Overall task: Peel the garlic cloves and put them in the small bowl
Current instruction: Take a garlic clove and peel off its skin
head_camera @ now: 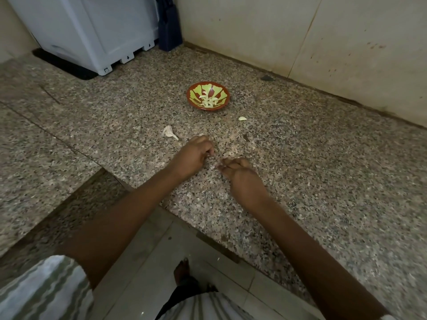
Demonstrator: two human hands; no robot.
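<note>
Both of your hands are low over the speckled stone tabletop [300, 158], close together with fingers curled in. The left hand [196, 155] and right hand [239, 173] face each other as if working a clove between the fingertips, but I cannot tell whether either pinches anything, because the spot where they meet is too small and blurred. If you are holding a clove, nip the hard root end with a thumbnail and lift the papery skin there. Then strip it lengthwise rather than scraping, so the smooth flesh stays unbruised. The small bowl [191, 100] sits well beyond your hands. It is round and shallow, glossy red-brown with green petal shapes, and already holds a heap of pale, curved peeled cloves [209, 100]. One loose clove [242, 118], ivory and crescent-shaped, lies on the stone near the bowl, on your right. A dry white scrap of skin with a stem [170, 132] lies just beyond your left hand. Thin skins will likely blend into the mottled stone, so feel for them.
</note>
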